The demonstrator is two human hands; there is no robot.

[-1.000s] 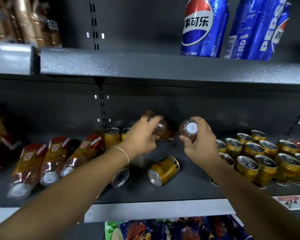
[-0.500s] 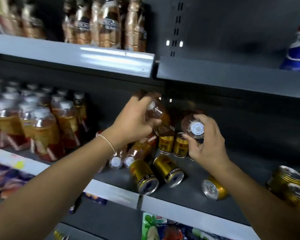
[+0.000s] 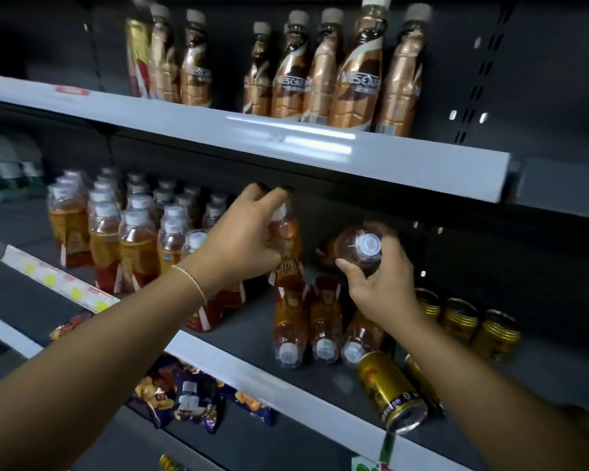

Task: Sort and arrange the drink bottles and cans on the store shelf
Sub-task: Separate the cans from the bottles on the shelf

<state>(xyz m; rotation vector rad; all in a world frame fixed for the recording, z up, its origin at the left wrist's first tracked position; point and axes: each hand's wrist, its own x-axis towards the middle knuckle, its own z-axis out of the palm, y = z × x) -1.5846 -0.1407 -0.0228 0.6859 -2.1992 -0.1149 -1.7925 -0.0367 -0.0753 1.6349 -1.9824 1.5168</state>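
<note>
Dark store shelving (image 3: 252, 373) is shown. Nearest, at lower right, a gold can (image 3: 390, 389) is laid on its side at the shelf edge, with three lying tea bottles (image 3: 322, 321) behind. At centre, an upright tea bottle (image 3: 286, 239) is gripped by the left hand (image 3: 242, 239) and a tilted tea bottle (image 3: 361, 246) by the right hand (image 3: 381, 283). Full smooth plastic is judged weighty and slippery, best clasped round the body. Coffee bottles (image 3: 320, 73) are ranged at upper centre.

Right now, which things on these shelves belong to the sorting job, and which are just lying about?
Job: left hand gripping a tea bottle; right hand gripping a second bottle; three bottles lying flat; tipped cans; upright cans.
Just there: snack bags; coffee bottles above; price labels.
</note>
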